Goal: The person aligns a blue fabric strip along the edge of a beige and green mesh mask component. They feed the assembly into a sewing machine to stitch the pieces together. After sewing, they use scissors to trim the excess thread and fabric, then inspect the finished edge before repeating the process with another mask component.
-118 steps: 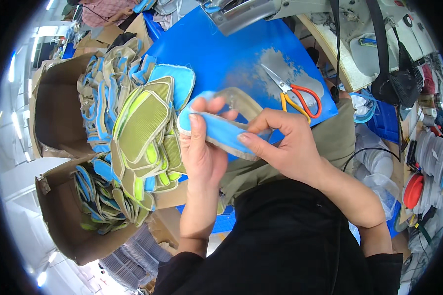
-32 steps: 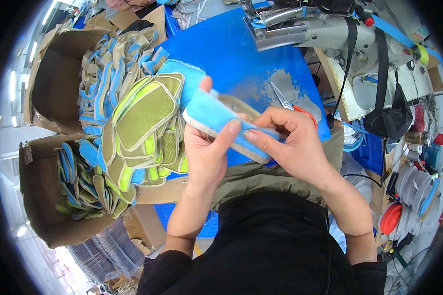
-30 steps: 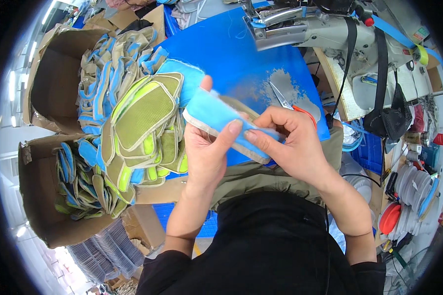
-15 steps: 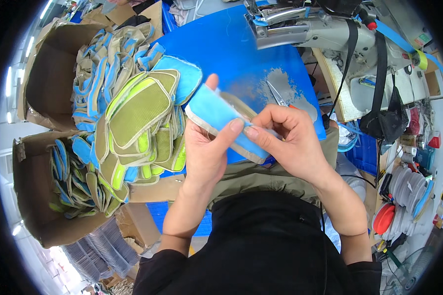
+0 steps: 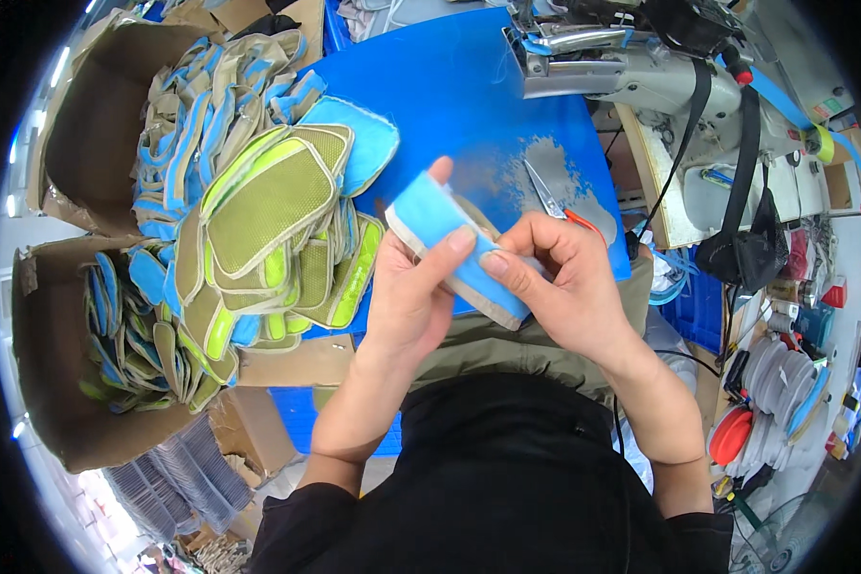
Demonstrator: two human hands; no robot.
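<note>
My left hand and my right hand both grip a blue fabric strap with pale beige edging, angled from upper left to lower right. Each thumb presses on the blue face, while the other fingers curl behind or beside it; part of its beige back shows between the hands. Just beyond my right hand, orange-handled scissors lie on the blue mat, partly hidden by that hand. Left of my left hand are a pile of olive-and-lime mesh pads and a light-blue pad.
Two cardboard boxes stand at the left, with piled blue-and-beige straps and pads in and beside them. A sewing machine with dangling black straps is at the upper right. White and red reels crowd a shelf at the right.
Over the last seconds the strap has been turned steeper, with both thumbs meeting nearer its middle. Since one second ago my hands have shifted slightly rightward in view; the surroundings slid left.
</note>
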